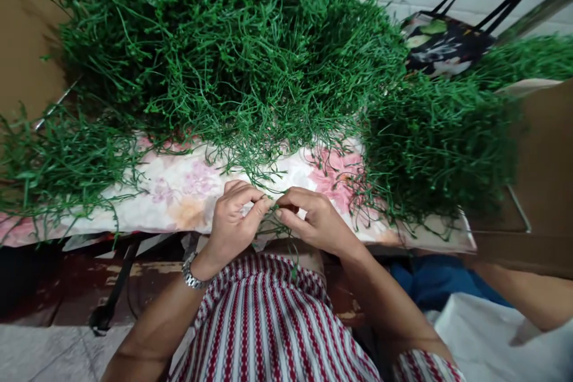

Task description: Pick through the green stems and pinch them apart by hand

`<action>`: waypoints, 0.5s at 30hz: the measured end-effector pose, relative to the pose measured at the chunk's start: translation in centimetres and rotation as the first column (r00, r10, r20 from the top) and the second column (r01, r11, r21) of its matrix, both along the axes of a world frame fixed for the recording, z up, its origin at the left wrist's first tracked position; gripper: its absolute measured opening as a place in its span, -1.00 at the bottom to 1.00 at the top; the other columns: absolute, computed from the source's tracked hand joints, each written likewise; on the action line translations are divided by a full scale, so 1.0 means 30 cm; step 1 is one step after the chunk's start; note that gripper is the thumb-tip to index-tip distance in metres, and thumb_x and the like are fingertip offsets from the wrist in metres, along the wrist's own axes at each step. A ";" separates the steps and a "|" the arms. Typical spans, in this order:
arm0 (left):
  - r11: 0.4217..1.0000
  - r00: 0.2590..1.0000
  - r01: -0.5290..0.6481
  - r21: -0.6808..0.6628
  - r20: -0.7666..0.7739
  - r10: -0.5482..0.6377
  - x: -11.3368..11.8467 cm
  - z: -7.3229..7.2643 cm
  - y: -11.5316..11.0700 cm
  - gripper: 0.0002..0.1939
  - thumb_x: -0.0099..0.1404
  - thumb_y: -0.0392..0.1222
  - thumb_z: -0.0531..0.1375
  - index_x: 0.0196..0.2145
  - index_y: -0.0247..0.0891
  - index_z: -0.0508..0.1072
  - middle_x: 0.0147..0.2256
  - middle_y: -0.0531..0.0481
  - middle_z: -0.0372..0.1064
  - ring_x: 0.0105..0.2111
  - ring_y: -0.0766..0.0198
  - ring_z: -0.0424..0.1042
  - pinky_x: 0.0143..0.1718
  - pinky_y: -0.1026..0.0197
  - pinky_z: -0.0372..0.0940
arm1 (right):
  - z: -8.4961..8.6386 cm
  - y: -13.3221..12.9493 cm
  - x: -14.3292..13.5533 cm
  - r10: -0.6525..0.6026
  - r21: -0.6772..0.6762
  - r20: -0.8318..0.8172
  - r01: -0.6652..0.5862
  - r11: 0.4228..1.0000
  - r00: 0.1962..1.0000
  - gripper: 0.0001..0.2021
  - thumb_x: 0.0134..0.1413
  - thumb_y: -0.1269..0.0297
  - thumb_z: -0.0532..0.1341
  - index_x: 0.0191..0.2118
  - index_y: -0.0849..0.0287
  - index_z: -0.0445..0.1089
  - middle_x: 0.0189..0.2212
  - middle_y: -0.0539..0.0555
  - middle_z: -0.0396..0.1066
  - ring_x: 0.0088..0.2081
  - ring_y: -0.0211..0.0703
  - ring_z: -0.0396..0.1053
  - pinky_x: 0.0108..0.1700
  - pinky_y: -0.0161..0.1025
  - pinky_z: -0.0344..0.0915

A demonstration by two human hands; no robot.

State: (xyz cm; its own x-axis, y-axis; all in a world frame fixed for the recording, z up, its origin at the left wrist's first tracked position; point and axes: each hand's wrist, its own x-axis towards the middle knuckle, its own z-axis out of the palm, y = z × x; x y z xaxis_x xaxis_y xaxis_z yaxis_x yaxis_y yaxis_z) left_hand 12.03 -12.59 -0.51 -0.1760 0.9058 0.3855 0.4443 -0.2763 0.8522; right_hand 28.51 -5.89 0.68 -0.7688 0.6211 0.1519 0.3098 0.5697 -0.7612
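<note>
My left hand (236, 215), with a metal watch (192, 271) on its wrist, is closed, thumb and forefinger pinched on a thin green stem. Close beside it, my right hand (316, 218) pinches green stems too, its fingertips almost meeting those of the left. Loose ends of the green stems (293, 248) dangle below the fingers, over my lap. Just beyond my hands, a thin spread of stems (255, 158) trails from a large heap of thin, plastic-looking green stems (242, 42). How the pinched pieces join is too small to make out.
A floral cloth (154, 185) covers the table. Smaller stem piles lie left (67, 155) and right (439, 149). A cardboard box (546, 173) stands at the right, a dark floral bag (447, 42) behind. Part of another person's arm (523, 292) shows at lower right.
</note>
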 end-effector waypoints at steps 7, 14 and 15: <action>0.969 0.976 0.196 -0.153 -0.067 -0.208 -0.042 -0.003 -0.013 -0.87 0.14 -0.35 0.15 -0.34 -0.22 0.44 -0.37 -0.01 0.42 -0.24 0.19 0.30 -0.09 0.11 0.14 | -0.034 -0.025 0.003 -0.029 0.010 -0.174 0.032 0.999 0.984 -0.90 0.11 0.36 0.12 -0.33 0.22 0.37 -0.47 0.06 0.34 -0.40 -0.25 0.27 -0.34 -0.30 0.20; 0.971 0.969 0.239 0.015 -0.074 -0.237 -0.051 -0.025 -0.020 -0.91 0.21 -0.33 0.12 -0.37 -0.23 0.41 -0.46 0.04 0.41 -0.41 0.30 0.37 0.06 0.01 0.11 | -0.062 -0.039 -0.012 -0.002 0.083 -0.269 0.025 0.996 0.963 -0.91 0.12 0.40 0.13 -0.32 0.26 0.38 -0.48 0.06 0.32 -0.40 -0.25 0.28 -0.32 -0.29 0.21; 0.978 0.976 0.205 0.045 -0.089 -0.200 -0.046 -0.029 -0.021 -0.91 0.21 -0.35 0.12 -0.37 -0.23 0.41 -0.47 0.05 0.40 -0.43 0.32 0.36 0.05 0.02 0.13 | -0.064 -0.041 -0.013 -0.015 0.072 -0.272 0.036 0.997 0.962 -0.91 0.12 0.38 0.14 -0.31 0.26 0.38 -0.47 0.06 0.33 -0.39 -0.26 0.29 -0.32 -0.30 0.21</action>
